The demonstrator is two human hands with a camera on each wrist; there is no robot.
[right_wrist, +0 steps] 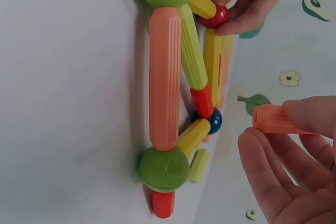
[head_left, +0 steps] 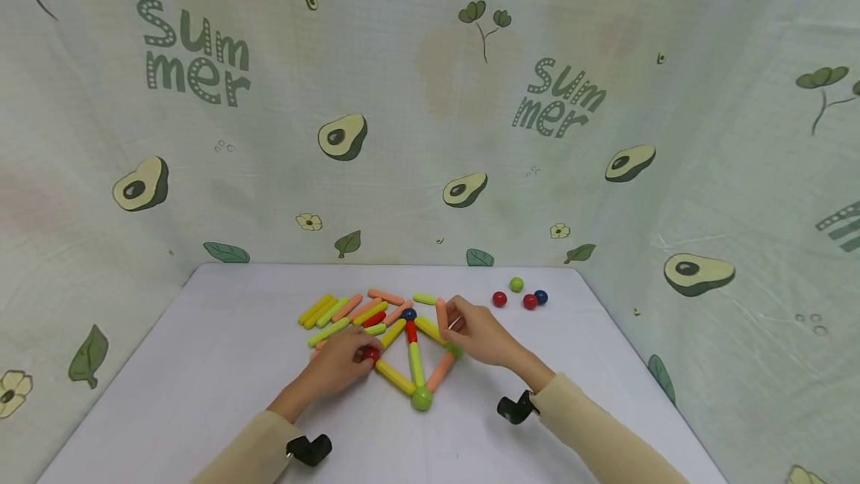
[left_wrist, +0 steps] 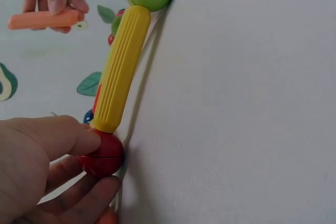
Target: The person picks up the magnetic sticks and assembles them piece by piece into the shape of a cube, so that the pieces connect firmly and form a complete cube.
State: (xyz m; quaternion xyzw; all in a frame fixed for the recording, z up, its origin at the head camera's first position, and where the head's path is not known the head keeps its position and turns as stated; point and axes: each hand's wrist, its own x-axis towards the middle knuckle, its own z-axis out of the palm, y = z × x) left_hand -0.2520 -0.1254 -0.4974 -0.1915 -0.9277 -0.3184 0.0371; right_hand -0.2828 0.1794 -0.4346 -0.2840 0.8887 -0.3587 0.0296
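A diamond-shaped frame of rods and balls lies on the table. My left hand (head_left: 338, 361) pinches the red ball (left_wrist: 105, 156) at its left corner between thumb and fingers. My right hand (head_left: 480, 332) holds an orange rod (head_left: 441, 314) raised beside the right corner, where a green ball (right_wrist: 164, 170) sits. From that ball a red rod (right_wrist: 163, 204) also sticks out. Another green ball (head_left: 422, 398) forms the near corner and a blue ball (head_left: 409, 314) the far one. A lime rod (head_left: 416, 364) and a short red rod (head_left: 411, 332) run between those two.
Behind my left hand lie several loose rods, including a yellow rod (head_left: 316, 308), a lime rod (head_left: 329, 333) and an orange rod (head_left: 386, 296). At the table's back right are a loose lime ball (head_left: 516, 284), red balls (head_left: 499, 299) and a dark blue ball (head_left: 540, 296). A patterned cloth (head_left: 403, 222) hangs behind.
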